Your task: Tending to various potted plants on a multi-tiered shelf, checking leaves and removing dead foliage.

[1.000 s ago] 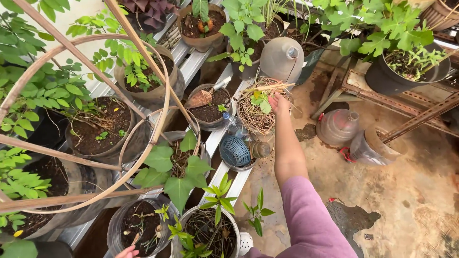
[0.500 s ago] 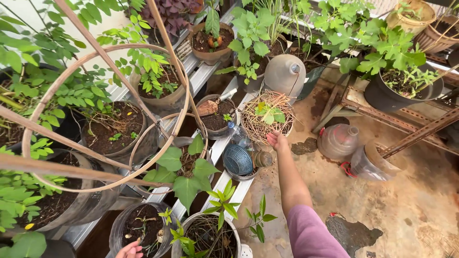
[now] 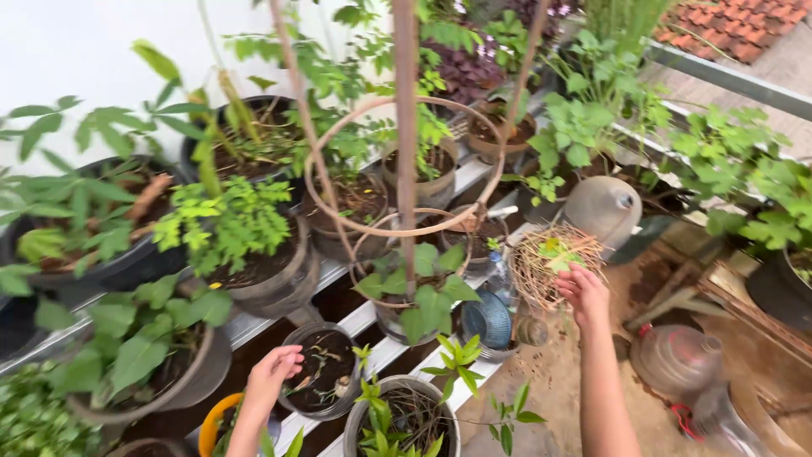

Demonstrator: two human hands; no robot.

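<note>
Rack (image 3: 355,317): white slatted shelf crowded with potted plants; seen from further left than half a second ago, so more pots show
Hoops (image 3: 397,165): bent cane rings on a stake, now in the middle of the view rather than at the left
Jug (image 3: 602,211): grey, just behind the nest, as before
Nest (image 3: 554,262): woven twig basket with a green seedling, at the rack's right edge; it has not shifted
Right hand (image 3: 584,292): fingers curled on the nest's near rim, grasping it; earlier only beside it
Left hand (image 3: 272,372): higher in view now; fingers loose, released, over a small dark pot (image 3: 326,368)
</note>
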